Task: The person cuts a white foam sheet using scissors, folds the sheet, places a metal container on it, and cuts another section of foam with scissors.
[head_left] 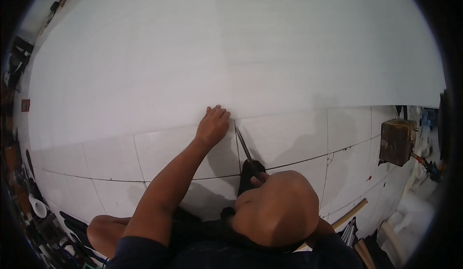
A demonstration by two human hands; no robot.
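A large white sheet (159,66) spreads across the floor in front of me. My left hand (214,125) rests palm down on its near edge, fingers forward and holding nothing. Just right of it, a long thin pointed metal blade (244,144) points up toward that edge; whether it is a knife or closed scissors I cannot tell. Its lower end runs into my right hand (259,179), which is closed around it and mostly hidden behind my raised knee (282,206). The blade's tip lies close to the sheet's edge.
White floor tiles (284,138) with dark joints lie between me and the sheet. A worn brown box (398,142) stands at the right. A wooden strip (350,213) lies at the lower right. Various items, including a white round object (38,206), crowd the left side.
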